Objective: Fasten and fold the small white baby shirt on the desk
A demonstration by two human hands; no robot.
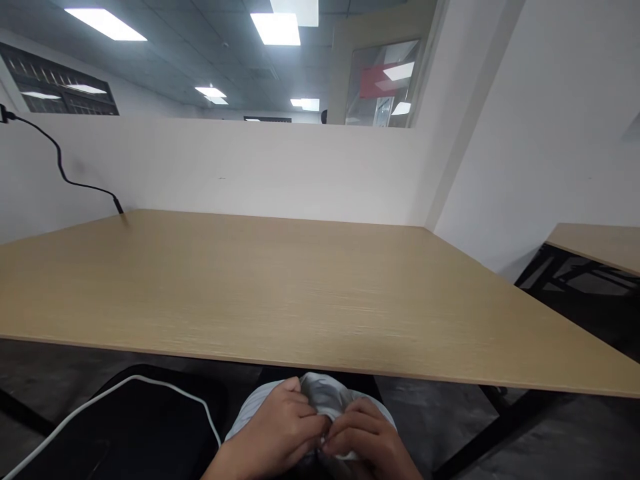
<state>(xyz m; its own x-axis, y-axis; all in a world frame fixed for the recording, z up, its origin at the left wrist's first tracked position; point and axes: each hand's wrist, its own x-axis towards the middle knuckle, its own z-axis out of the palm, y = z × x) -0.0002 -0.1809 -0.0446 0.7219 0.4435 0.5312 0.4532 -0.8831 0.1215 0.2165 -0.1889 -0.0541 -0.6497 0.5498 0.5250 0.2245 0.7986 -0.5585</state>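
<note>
Below the table's front edge, over the lap, my left hand point(286, 423) is closed, its fingers curled onto a pale, thin cloth point(325, 392). My right hand point(367, 437) grips the same cloth from the other side, fingertips bent inward. Both sets of fingertips meet close together at the middle. A tiny whitish spot shows between them, too small to name. Folds of the cloth bulge up between the hands. Whether it is part of a garment being worn, I cannot tell.
A wooden table point(280, 287) spans the view ahead, against a white partition point(280, 167). A black cable point(60, 160) hangs at left. Below left, a white cord point(135, 378) crosses a black seat point(150, 427). A dark table leg point(493, 433) slants at lower right.
</note>
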